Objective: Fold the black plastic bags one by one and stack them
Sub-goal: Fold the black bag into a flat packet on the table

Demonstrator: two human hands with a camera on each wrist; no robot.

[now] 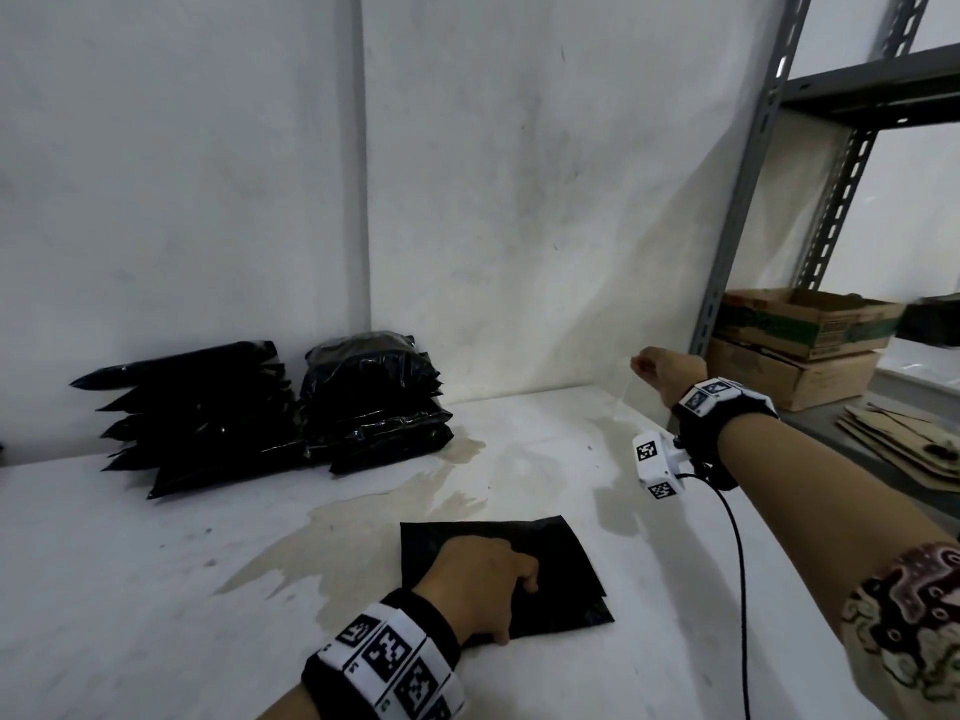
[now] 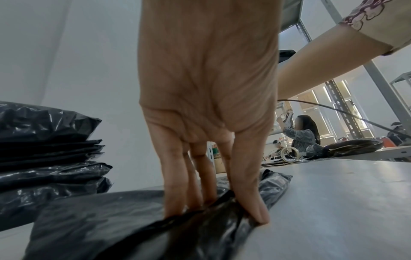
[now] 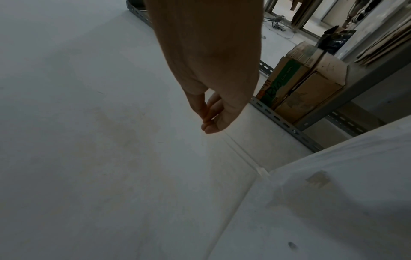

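a: white walls meet in a corner behind this stained white surface (image 1: pixel 519 459), and two stacks of folded glossy black plastic bags (image 1: pixel 270 413) sit against them, well apart from where i'm working.

b: where's the bag you're on?

a: near my edge of the surface. it's a flat, folded square of black plastic (image 1: pixel 561 558), and my left hand (image 1: pixel 478 584) presses on it. from the left wrist view, my fingertips (image 2: pixel 175 207) and thumb bunch a ridge of the film between them, so i'd call that a pinch.

b: and the right?

a: my right hand (image 1: pixel 662 368) is raised toward the grey metal shelf frame (image 1: pixel 748 200), off the bag altogether. thumb and fingers are drawn together, pinching what looks like a thin clear strip (image 1: pixel 621 392). i can't tell what it is.

b: so what might go wrong?

a: slick film, i'd guess. with one hand holding, the layers could slide and spring open if i lift carelessly. the pinch could also drag a crease crooked. carrying it to those stacks, a loose fold might fan out, or a nudge might tip the leaning pile. the stain on the surface looks damp, so film may cling there.
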